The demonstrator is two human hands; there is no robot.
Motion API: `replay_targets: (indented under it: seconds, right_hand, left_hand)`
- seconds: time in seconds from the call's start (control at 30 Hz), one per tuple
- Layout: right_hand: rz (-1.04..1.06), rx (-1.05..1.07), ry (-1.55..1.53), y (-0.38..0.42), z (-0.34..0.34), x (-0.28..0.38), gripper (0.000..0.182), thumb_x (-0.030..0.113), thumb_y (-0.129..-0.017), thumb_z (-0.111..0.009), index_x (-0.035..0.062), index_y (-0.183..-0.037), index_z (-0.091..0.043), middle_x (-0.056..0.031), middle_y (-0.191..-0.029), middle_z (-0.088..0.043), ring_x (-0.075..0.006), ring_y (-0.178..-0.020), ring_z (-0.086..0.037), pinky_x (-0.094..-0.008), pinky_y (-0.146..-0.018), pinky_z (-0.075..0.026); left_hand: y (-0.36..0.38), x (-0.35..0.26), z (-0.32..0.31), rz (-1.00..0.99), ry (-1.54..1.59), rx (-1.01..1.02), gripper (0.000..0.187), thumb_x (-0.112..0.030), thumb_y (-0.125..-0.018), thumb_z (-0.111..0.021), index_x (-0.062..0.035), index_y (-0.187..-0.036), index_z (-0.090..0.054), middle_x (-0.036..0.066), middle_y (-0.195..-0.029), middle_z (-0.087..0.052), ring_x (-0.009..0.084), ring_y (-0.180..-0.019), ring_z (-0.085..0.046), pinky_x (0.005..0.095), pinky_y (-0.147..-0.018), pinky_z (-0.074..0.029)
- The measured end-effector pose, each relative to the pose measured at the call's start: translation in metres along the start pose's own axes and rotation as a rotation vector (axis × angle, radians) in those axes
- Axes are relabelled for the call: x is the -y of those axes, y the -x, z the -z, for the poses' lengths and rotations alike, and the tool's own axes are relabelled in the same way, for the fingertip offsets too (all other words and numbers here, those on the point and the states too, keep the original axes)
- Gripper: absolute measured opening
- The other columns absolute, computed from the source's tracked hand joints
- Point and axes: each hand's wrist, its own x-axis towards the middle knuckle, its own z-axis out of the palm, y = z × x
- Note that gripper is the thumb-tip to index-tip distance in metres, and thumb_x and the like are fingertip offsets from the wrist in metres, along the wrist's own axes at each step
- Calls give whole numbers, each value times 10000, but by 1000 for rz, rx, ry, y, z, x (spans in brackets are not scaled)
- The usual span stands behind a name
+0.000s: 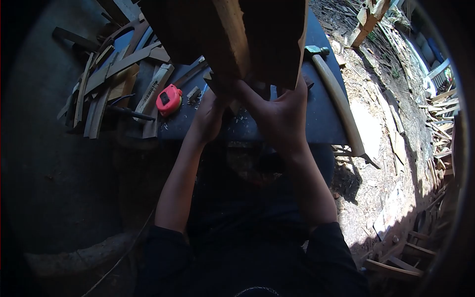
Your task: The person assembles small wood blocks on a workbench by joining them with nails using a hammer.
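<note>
A large wooden piece (230,37) is raised close to the camera, dark on both sides with a paler strip down its middle. My right hand (283,116) grips its lower end, thumb toward the middle and the other fingers mostly hidden behind the wood. Beside it, my left hand (210,116) is closed at the lower left of the same piece, its fingertips lost in shadow. Left of my hands, a red tape measure (169,100) lies on the dark table (316,121). To the right, a hammer (334,94) rests along the table's edge.
Wood offcuts and strips (111,74) are heaped on the table's left side, near a dark rod-like tool (131,114). Small chips lie by the tape measure. Sunlit ground (371,119) strewn with scraps stretches to the right, with stacked wood (445,123) beyond.
</note>
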Motion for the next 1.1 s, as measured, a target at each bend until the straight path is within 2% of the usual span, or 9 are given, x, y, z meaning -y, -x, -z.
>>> replay_targets:
  seconds: [0.17,0.47,0.6,0.67,0.77,0.97,1.0,1.1]
  right_hand:
    - [20,18,45,-2,3,-4,606,205,-809,-904,-44,-1258,-582,-185,-1134,-746,-262,-1063,-749,-363,-882,-593]
    - [17,158,72,-8,18,-19,756,222,-775,-940,-23,-1340,-502,-177,-1190,-730,-259,-1127,-727,-379,-908,-595]
    - [-220,241,31,-10,22,-5,744,134,-786,-922,17,-1365,-471,-157,-1249,-697,-245,-1191,-698,-362,-943,-595]
    - [-226,255,39,-11,22,-3,736,99,-796,-908,39,-1375,-458,-147,-1257,-685,-236,-1218,-684,-357,-967,-595]
    - [-212,274,4,-12,21,-5,725,77,-815,-889,57,-1384,-440,-144,-1250,-676,-240,-1250,-665,-367,-1004,-593]
    - [-93,310,-27,-13,18,-4,725,69,-847,-860,56,-1412,-406,-186,-1297,-670,-285,-1242,-669,-403,-1024,-601]
    - [-86,303,-34,-11,18,-4,721,72,-850,-859,57,-1413,-408,-192,-1300,-671,-287,-1236,-673,-401,-1013,-605]
    - [-42,283,-57,-14,15,-3,719,88,-856,-855,58,-1418,-408,-203,-1296,-678,-292,-1220,-684,-396,-985,-616]
  left_hand:
    - [-4,13,7,-9,10,63,775,-637,-1073,-417,54,-1410,-522,167,-1329,-623,227,-1267,-581,371,-1073,-441]
    - [-5,-3,0,-34,-60,44,770,-652,-1090,-315,34,-1295,-596,169,-1189,-657,261,-1157,-619,386,-1015,-458]
    - [-8,0,2,-25,-139,33,763,-663,-1089,-280,22,-1194,-599,145,-1071,-628,250,-1052,-610,378,-948,-464]
    - [-9,-1,1,-28,-140,26,759,-667,-1087,-272,16,-1148,-597,136,-1027,-608,243,-1019,-599,371,-920,-463]
    - [-8,-1,3,66,-114,41,811,-740,-1032,-349,8,-1258,-563,141,-1110,-604,254,-1073,-586,375,-978,-446]
    - [-16,-34,7,-69,313,-41,1103,-868,-864,-486,-4,-1539,-365,171,-1429,-536,285,-1364,-519,421,-1141,-367]
    - [-23,-31,11,-131,485,7,999,-781,-937,-486,-11,-1561,-359,176,-1457,-547,280,-1396,-523,429,-1116,-421]
    - [-36,-55,10,53,608,-149,823,-613,-986,-602,-12,-1522,-433,158,-1432,-582,248,-1344,-572,423,-1049,-502]
